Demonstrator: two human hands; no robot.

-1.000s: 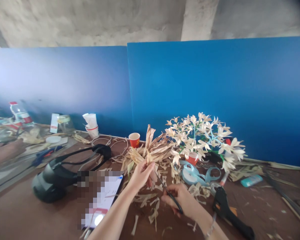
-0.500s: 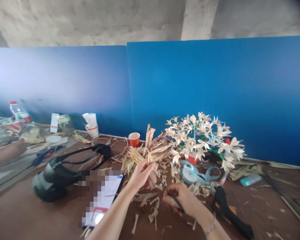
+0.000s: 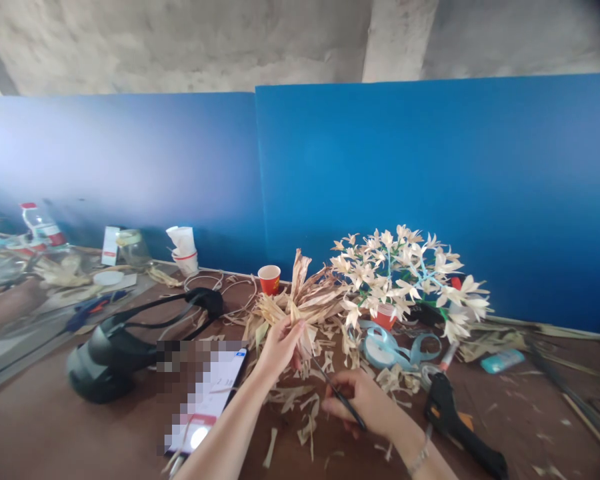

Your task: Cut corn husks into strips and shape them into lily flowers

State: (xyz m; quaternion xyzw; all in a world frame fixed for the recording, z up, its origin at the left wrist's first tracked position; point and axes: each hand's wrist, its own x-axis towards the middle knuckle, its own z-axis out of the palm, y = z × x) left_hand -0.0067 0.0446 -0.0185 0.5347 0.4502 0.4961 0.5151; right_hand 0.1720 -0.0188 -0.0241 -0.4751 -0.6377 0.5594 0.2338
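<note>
Husk strip (image 3: 307, 343), pale and dry, pinched between thumb and fingers of the left hand (image 3: 279, 350), just in front of a heap of dried husks (image 3: 325, 300) on a brown counter (image 3: 30, 440). Grip of the right hand (image 3: 367, 398) closed around the dark handle of a slim tool (image 3: 350, 407), tip pointing toward the strip; contact too small to tell. By the look of it, mid-step in working the strip with the tool; next move likely calling for a firm left pinch and a steady tip. Loose scraps (image 3: 270, 448) in front of the heap, under both hands, apparently the nearest clutter in the way. Just behind the heap, a red paper cup (image 3: 270, 283). To the heap's right, white flowers (image 3: 410, 267) and blue ribbon (image 3: 400, 357); farther right, a black glue gun (image 3: 443, 403) and a turquoise packet (image 3: 503, 361). Left of the heap, a partly pixelated phone (image 3: 205, 393) close beside the left forearm (image 3: 237, 413), then a black headset (image 3: 105, 360); far left, blurred, another person's hand (image 3: 10, 303).
</note>
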